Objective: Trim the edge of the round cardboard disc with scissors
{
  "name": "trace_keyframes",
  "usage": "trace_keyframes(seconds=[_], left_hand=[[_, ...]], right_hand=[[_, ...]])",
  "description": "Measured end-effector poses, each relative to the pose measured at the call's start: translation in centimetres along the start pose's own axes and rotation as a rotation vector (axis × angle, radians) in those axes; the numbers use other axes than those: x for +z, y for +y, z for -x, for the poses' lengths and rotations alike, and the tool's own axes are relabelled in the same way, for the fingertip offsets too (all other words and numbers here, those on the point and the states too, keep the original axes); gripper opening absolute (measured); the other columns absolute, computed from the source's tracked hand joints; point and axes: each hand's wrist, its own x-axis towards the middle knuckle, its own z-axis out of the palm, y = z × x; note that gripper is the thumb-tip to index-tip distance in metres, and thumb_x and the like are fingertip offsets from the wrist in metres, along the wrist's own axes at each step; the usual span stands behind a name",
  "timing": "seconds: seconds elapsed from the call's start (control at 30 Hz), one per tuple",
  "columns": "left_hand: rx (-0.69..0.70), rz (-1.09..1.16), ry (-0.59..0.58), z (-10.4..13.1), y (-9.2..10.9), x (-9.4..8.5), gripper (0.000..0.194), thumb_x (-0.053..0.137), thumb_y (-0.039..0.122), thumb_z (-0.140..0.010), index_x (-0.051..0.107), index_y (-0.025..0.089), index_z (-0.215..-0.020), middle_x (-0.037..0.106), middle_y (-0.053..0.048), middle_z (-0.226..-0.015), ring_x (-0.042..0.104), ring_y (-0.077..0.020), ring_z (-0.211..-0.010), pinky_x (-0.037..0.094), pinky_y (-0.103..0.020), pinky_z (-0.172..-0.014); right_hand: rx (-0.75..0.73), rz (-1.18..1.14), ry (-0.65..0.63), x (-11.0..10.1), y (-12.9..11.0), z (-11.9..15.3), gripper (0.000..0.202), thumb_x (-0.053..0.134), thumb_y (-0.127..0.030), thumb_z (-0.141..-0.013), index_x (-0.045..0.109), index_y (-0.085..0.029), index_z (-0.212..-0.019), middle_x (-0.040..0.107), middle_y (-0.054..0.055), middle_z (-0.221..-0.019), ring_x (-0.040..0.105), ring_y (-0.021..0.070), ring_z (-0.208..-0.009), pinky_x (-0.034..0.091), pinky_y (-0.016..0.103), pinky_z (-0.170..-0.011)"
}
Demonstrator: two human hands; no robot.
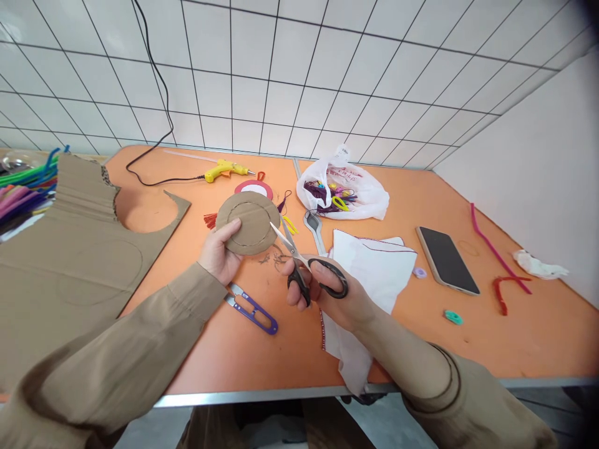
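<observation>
My left hand (222, 252) grips a round cardboard disc (250, 227) by its left edge, thumb on top. A smaller ring is cut or scored into the disc's face. My right hand (327, 287) has its fingers through the black handles of a pair of scissors (292, 246). The scissor blades stand apart, one tip at the disc's right side. Below the disc lie purple-handled thread snips (253, 312). Behind it are a red-rimmed round piece (255, 187) with a white middle and a red tassel (210, 220). Small cardboard scraps (271, 257) lie beneath.
Cut cardboard sheet (88, 249) covers the table's left; pipe cleaners (28, 193) lie behind it. A yellow glue gun (227, 169) with a cord lies at the back. A plastic bag (365, 193) of threads, white cloth (369, 268) and a phone (447, 259) are to the right.
</observation>
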Motion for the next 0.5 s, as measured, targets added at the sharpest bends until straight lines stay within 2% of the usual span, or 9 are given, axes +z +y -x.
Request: trace_keyframes(seconds=[0.33,0.5], left_hand=[[0.058,0.028,0.023,-0.11,0.16,0.34,0.023,0.062,0.014,-0.081,0.071,0.015,-0.102,0.073,-0.01,-0.116,0.057,-0.0278,-0.126,0.054,-0.036,-0.097],[0.065,0.015,0.036,-0.1,0.22,0.47,0.024,0.063,0.014,-0.079,0.07,0.015,-0.102,0.073,-0.01,-0.116,0.056,-0.0282,-0.126,0.055,-0.036,-0.097]], right_hand=[[0.032,0.002,0.007,0.21,-0.07,0.1,0.049,0.07,-0.06,-0.07,0.065,-0.015,-0.089,0.07,0.006,-0.063,0.06,0.0165,-0.051,0.039,0.028,-0.05],[0.044,0.022,0.004,0.23,-0.05,0.03,0.048,0.068,-0.058,-0.073,0.064,-0.014,-0.091,0.069,0.006,-0.063,0.059,0.0161,-0.051,0.039,0.027,-0.049]])
